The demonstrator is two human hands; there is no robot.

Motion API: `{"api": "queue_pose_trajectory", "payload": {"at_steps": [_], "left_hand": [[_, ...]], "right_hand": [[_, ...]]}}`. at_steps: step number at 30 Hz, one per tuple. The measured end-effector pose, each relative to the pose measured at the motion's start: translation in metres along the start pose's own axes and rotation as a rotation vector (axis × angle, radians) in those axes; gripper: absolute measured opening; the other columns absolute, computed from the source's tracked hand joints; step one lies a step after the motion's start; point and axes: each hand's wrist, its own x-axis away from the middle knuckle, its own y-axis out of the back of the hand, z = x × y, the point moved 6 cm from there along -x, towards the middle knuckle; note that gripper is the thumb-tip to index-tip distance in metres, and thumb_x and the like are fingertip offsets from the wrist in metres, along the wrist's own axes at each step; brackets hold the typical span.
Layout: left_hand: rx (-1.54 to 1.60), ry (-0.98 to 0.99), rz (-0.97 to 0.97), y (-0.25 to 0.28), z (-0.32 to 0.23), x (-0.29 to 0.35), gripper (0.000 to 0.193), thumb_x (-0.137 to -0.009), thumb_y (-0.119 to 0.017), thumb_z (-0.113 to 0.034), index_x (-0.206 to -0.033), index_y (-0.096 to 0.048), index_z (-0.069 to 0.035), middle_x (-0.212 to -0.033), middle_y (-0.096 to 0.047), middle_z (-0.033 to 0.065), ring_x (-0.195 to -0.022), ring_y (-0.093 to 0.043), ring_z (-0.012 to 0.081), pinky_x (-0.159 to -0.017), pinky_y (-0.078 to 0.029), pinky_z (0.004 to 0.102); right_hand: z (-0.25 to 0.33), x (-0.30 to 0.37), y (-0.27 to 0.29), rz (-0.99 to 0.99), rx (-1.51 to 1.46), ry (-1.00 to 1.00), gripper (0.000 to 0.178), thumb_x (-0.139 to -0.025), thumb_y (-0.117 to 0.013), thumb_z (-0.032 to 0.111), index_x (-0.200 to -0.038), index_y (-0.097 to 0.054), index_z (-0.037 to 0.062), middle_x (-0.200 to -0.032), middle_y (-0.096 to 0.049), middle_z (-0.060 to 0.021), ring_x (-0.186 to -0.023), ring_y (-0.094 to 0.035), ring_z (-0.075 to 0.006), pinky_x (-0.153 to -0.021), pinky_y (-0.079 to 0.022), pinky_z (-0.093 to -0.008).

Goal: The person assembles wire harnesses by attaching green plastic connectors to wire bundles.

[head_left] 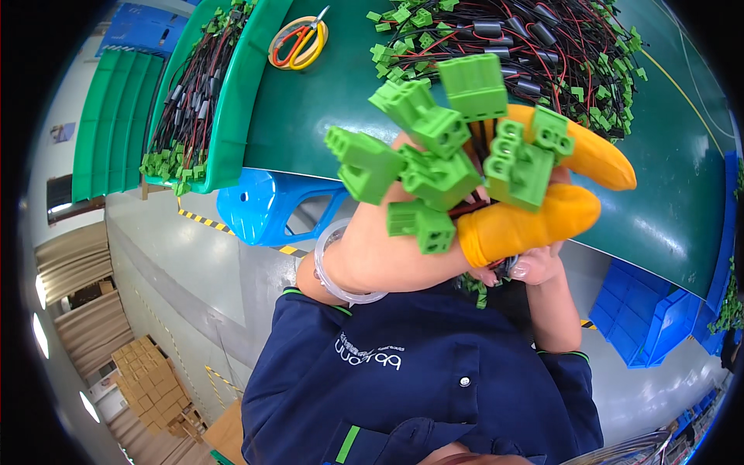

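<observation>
My left hand (434, 244), with orange-yellow finger cots (531, 225) on two digits and a clear bracelet at the wrist, is closed around a bundle of cables. Several green plug connectors (442, 182) fan out from its grip, close to the camera. Just below, my right hand (540, 267) is closed on the dark wires of the same bundle, partly hidden behind the left one. More green connector ends (477, 291) hang beneath the right fingers, in front of my dark blue shirt. Most of the cable length is covered by my hands.
On the green tabletop (310, 124) lies a large heap of similar cables (527, 46). Red- and yellow-handled scissors (310, 45) rest on a tape roll. At left stands a green bin (236, 101) of cables. A blue stool (252, 209) and blue crates (639, 318) sit below the table.
</observation>
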Motion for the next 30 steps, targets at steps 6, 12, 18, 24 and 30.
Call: {"api": "queue_pose_trajectory", "payload": {"at_steps": [6,12,18,24,30], "left_hand": [[-0.088,0.057,0.047,-0.001,0.002,-0.003,0.023,-0.081,-0.06,-0.018,-0.103,-0.061,-0.01,-0.087,-0.063,0.0005,-0.078,-0.06,0.0117,-0.07,-0.047,0.0247],[-0.037,-0.047,-0.011,0.006,0.001,-0.008,0.013,-0.084,-0.059,-0.013,-0.093,-0.061,-0.005,-0.073,-0.061,0.0012,-0.064,-0.057,0.0092,-0.06,-0.047,0.0224],[0.053,-0.325,0.031,0.029,-0.022,-0.013,0.028,-0.094,-0.036,-0.026,-0.084,-0.056,-0.009,-0.047,-0.038,-0.0085,-0.047,-0.042,0.0055,-0.082,-0.037,0.0347],[0.159,-0.277,-0.258,0.096,-0.03,0.009,0.043,-0.09,-0.041,-0.04,-0.1,-0.055,0.0,-0.072,-0.051,-0.001,-0.073,-0.049,0.0148,-0.091,-0.034,0.038],[-0.793,0.173,0.963,0.021,-0.008,0.054,0.052,-0.071,-0.069,-0.034,-0.11,-0.058,-0.001,-0.114,-0.056,0.0126,-0.102,-0.055,0.0285,-0.089,-0.043,0.0371]], "right_hand": [[-0.015,0.003,-0.004,0.121,-0.244,-0.149,0.053,-0.084,-0.05,0.044,-0.106,-0.044,-0.0038,-0.071,-0.049,-0.0144,-0.044,-0.043,-0.0117,-0.038,-0.032,-0.022],[-0.013,0.0,-0.005,0.114,-0.324,-0.161,0.06,-0.083,-0.054,0.042,-0.113,-0.039,-0.0084,-0.087,-0.054,-0.025,-0.047,-0.047,-0.0143,-0.039,-0.037,-0.0255],[-0.002,-0.004,-0.014,0.084,0.329,-0.312,0.048,-0.072,-0.073,0.018,-0.108,-0.046,0.0023,-0.081,-0.058,-0.0063,-0.059,-0.05,-0.0109,-0.059,-0.042,-0.0248],[0.069,-0.008,-0.041,0.023,1.636,-0.022,0.018,-0.074,-0.063,0.008,-0.09,-0.057,0.0001,-0.067,-0.058,-0.0103,-0.064,-0.057,-0.029,-0.067,-0.044,-0.0388],[0.103,-0.009,-0.014,-0.062,1.675,-0.369,0.013,-0.078,-0.06,0.011,-0.084,-0.055,0.0012,-0.059,-0.052,-0.0134,-0.052,-0.051,-0.0331,-0.047,-0.037,-0.0381]]}}
